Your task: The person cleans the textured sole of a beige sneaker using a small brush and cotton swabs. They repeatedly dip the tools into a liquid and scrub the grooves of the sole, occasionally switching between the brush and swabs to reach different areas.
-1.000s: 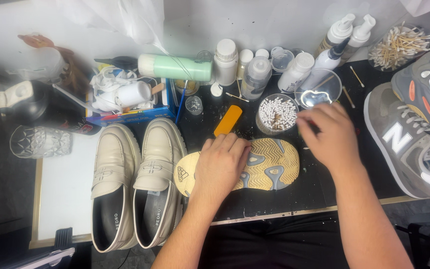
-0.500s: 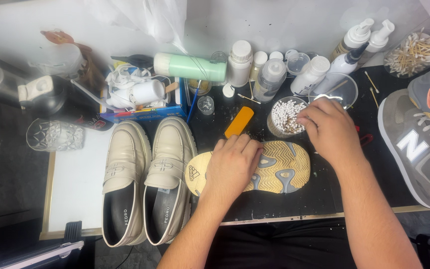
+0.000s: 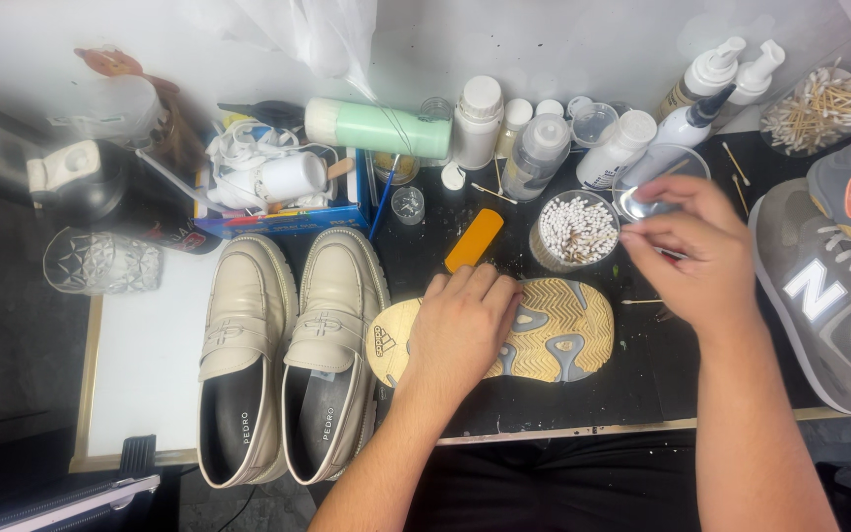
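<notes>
The fingers of the right hand (image 3: 701, 258) are pinched together, thumb against forefinger, on what looks like a thin cotton swab; it is too small to make out fully. That hand hovers just beside the swab cup (image 3: 573, 230) and in front of a clear dish (image 3: 664, 177).

The left hand (image 3: 465, 330) lies flat, fingers spread and closed on nothing, pressing down on the sole (image 3: 563, 330), which lies tread-up on the dark mat (image 3: 642, 384), between the loafers (image 3: 288, 355) and the grey sneakers (image 3: 829, 286). An orange tool (image 3: 474, 239) lies just above the left fingertips.

The step in hand looks like fetching or wetting a swab for cleaning the sole's grooves. The next move would call for bringing the tip down to the tread without the left hand slackening, so the sole does not slide, and for light pressure, since a swab stem bends easily.

Bottles (image 3: 544, 148) stand behind, near the dish.
</notes>
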